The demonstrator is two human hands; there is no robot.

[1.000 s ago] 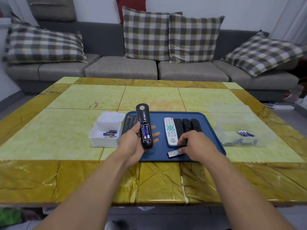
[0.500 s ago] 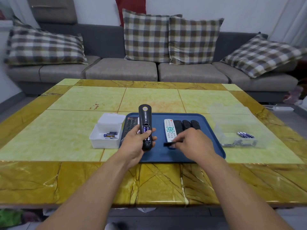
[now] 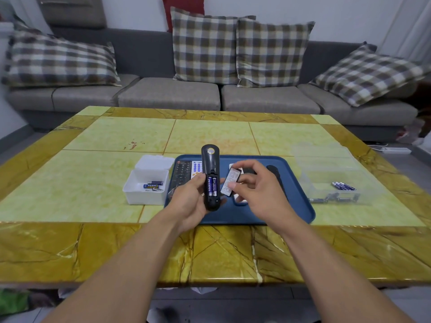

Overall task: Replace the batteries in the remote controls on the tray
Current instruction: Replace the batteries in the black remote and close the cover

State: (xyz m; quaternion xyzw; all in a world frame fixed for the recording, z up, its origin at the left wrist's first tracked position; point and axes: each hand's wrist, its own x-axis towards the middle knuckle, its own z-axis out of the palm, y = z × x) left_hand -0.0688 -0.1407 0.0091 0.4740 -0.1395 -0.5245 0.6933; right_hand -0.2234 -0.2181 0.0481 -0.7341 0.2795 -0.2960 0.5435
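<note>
Black remote (image 3: 210,180) in your left hand (image 3: 191,201) has batteries in; right hand (image 3: 254,190) pinches the cover (image 3: 231,184), other remotes wait.

Head-worn camera looks forward and down, close over the table (image 3: 116,183)

The right hand (image 3: 255,190) hides most of 2 tray remotes (image 3: 276,177) — battery labels unreadable.

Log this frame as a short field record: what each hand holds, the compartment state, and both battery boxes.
left hand: grips black remote control, back facing up
compartment: open, two batteries seated
right hand: pinches labelled battery cover beside the remote
blue plastic tray: more remotes
white open box: loose batteries
clear plastic box: loose batteries
</note>
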